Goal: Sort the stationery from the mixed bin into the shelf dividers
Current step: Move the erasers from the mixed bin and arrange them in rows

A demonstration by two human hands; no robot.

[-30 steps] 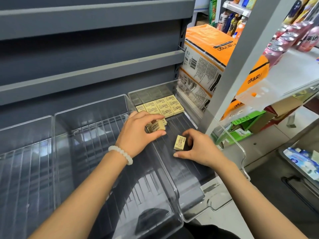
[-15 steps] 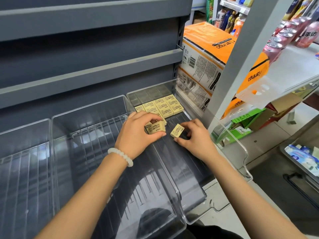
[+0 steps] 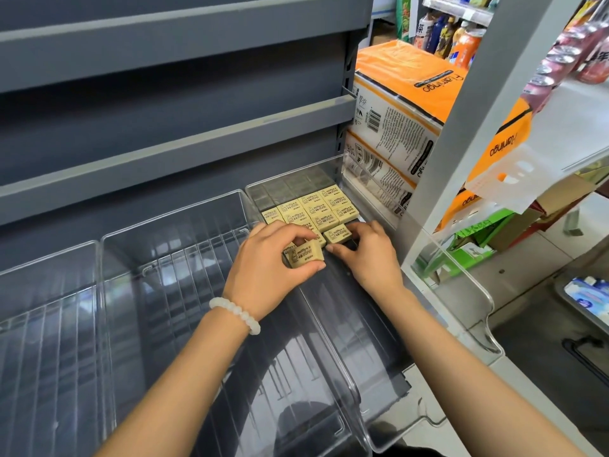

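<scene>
Several small yellow erasers (image 3: 316, 209) lie in neat rows at the back of the rightmost clear divider bin (image 3: 474, 275). My left hand (image 3: 270, 268), with a white bead bracelet on the wrist, grips one yellow eraser (image 3: 304, 255) between thumb and fingers above the wall between two bins. My right hand (image 3: 369, 255) is inside the right bin and pinches another eraser (image 3: 337, 233), which sits on the bin floor just in front of the rows.
Two more clear divider bins (image 3: 164, 245) stand to the left on the grey shelf. Grey shelf boards (image 3: 178, 113) run above. Orange-and-white packs (image 3: 402, 103) stand right of the bin, behind a grey upright (image 3: 461, 143). Drink bottles and cans fill shelves at the far right.
My right hand has carried its eraser from mid-bin back to the front of the rows and laid it flat. My left hand keeps its eraser and has barely moved.
</scene>
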